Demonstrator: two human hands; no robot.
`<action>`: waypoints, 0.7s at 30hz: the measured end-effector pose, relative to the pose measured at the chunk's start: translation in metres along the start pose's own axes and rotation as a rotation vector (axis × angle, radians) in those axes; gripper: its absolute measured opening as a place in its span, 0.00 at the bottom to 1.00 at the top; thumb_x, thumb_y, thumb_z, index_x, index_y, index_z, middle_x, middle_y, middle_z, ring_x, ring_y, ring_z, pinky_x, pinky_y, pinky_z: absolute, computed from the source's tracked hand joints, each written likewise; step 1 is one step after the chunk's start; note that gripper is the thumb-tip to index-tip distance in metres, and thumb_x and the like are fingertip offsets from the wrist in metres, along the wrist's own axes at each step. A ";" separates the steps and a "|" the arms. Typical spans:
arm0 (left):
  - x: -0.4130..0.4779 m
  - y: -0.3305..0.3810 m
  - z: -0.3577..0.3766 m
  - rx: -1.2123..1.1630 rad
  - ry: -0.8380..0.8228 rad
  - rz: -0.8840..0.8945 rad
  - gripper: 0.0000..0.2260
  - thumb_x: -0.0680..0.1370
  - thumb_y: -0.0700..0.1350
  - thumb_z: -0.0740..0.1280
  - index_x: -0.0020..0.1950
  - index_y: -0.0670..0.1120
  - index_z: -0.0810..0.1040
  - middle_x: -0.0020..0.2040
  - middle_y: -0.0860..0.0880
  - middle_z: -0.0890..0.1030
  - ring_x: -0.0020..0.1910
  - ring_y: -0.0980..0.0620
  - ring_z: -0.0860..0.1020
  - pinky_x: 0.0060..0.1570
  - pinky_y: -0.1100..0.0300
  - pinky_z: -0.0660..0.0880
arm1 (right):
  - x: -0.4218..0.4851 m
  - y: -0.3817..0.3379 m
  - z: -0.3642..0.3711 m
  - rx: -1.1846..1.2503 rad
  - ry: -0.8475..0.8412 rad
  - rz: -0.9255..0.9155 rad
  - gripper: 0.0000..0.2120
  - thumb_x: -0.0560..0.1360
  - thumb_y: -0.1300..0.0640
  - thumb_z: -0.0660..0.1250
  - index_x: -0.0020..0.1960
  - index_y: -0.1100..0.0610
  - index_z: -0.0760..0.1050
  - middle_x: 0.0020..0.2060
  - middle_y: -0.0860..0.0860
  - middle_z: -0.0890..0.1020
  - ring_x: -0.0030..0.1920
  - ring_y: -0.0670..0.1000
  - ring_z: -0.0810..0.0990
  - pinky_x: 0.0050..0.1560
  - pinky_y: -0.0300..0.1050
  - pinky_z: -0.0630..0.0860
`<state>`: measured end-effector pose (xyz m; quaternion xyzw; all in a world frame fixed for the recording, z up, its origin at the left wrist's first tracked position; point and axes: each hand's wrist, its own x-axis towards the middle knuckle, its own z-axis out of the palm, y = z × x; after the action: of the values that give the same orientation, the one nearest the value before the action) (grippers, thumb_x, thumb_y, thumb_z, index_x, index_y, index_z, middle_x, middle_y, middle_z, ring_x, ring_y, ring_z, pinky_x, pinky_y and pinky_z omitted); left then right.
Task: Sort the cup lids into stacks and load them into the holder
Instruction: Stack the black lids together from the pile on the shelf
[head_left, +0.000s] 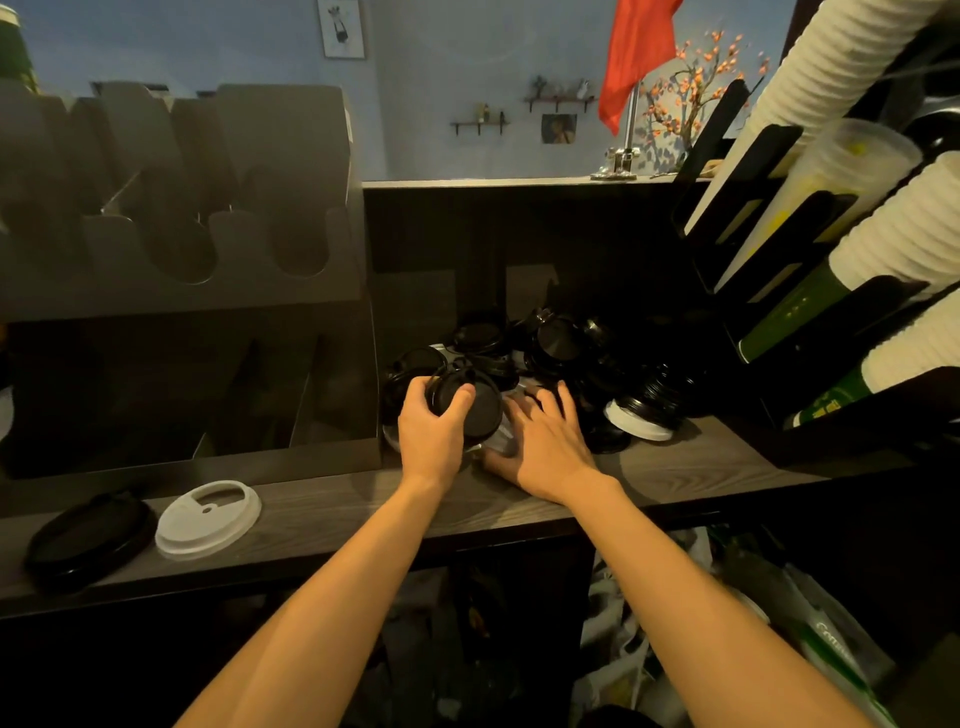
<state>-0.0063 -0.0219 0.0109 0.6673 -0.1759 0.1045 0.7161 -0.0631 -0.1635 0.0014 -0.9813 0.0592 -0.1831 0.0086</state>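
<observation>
- Gripping a black lid (470, 402) with the left hand (432, 434) — fingers curled over its far rim, thumb laid across the top, the lid tilted at the near edge of the heap.
- Reaching in just beside it with the right hand (545, 449): fingers straight and spread, palm down, clasping nothing, fingertips touching the dark lids ahead.
- Lying between the two hands, something pale and see-through (503, 440), possibly a clear lid; too blurred to tell.
- Heaped loose on the wooden counter (691, 467), the pile of black lids (556, 348), some flat, some on edge, set between the holder and the cup rack.
- Peeking from the right side of that pile, a white lid (641, 422) under a short black stack.
- Standing at the left, the dark holder (182, 270) with scalloped slots above and slanted compartments below — nothing visible inside them.
- Sitting apart on the counter in front of the holder, a single white lid (208, 519) with a single black lid (88, 540) touching its left side.
- Leaning at the far right, the cup rack (753, 249) with sleeves of white ribbed, clear and green cups.
</observation>
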 end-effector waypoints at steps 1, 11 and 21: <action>0.000 0.000 0.000 0.003 0.001 0.000 0.06 0.79 0.46 0.73 0.53 0.49 0.77 0.47 0.52 0.81 0.47 0.56 0.81 0.45 0.66 0.77 | 0.000 0.000 0.000 -0.009 -0.006 -0.002 0.38 0.76 0.29 0.56 0.78 0.51 0.62 0.76 0.52 0.66 0.78 0.56 0.54 0.77 0.59 0.32; -0.002 -0.001 0.000 0.064 -0.031 0.012 0.10 0.79 0.48 0.72 0.57 0.46 0.76 0.48 0.53 0.80 0.48 0.58 0.80 0.43 0.72 0.76 | 0.002 0.004 0.005 -0.164 -0.076 0.121 0.43 0.75 0.28 0.54 0.79 0.56 0.62 0.79 0.56 0.59 0.81 0.60 0.42 0.75 0.64 0.30; -0.006 0.011 -0.004 0.016 0.069 0.051 0.07 0.79 0.44 0.72 0.54 0.46 0.76 0.46 0.53 0.80 0.42 0.67 0.79 0.41 0.71 0.75 | -0.005 0.006 -0.008 0.405 -0.062 -0.038 0.38 0.71 0.40 0.74 0.76 0.47 0.64 0.73 0.49 0.63 0.74 0.51 0.51 0.79 0.51 0.46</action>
<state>-0.0158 -0.0167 0.0188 0.6643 -0.1673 0.1471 0.7135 -0.0715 -0.1684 0.0068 -0.9656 0.0024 -0.1614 0.2039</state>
